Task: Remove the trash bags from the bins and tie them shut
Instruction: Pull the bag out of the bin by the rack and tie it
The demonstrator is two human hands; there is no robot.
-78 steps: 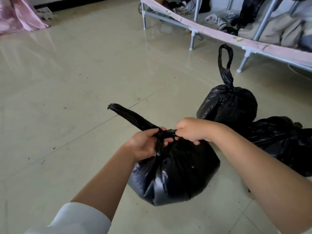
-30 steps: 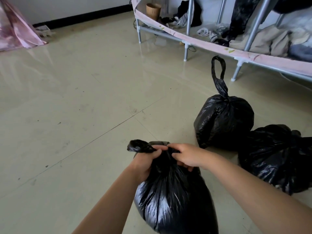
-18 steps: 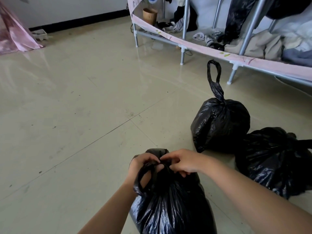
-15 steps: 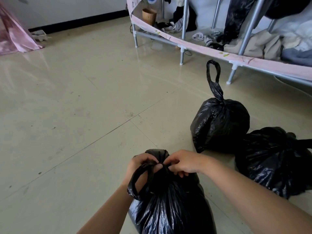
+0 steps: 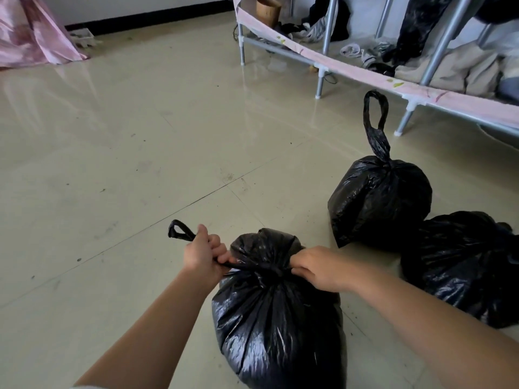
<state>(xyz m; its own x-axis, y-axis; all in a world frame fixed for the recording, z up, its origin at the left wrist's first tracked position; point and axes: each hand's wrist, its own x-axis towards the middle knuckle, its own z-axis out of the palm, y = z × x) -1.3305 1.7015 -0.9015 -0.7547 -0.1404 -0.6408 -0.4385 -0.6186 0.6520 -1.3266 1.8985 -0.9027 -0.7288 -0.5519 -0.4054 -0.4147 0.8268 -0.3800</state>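
Cinching the knot, the left hand and right hand are each gripping a handle of the near bag; overpulling risks tearing thin plastic.

We see three black, glossy, crinkled trash bags on the floor. The nearest bag stands full and rounded, its neck gathered into a knot at the top, with one twisted strip of the plastic drawn out to the left and ending in a small loop. Beyond it to the right sits a second bag, tied shut, its long looped handle standing upright. A third bag lies just beside it, touching, nearer the right edge.
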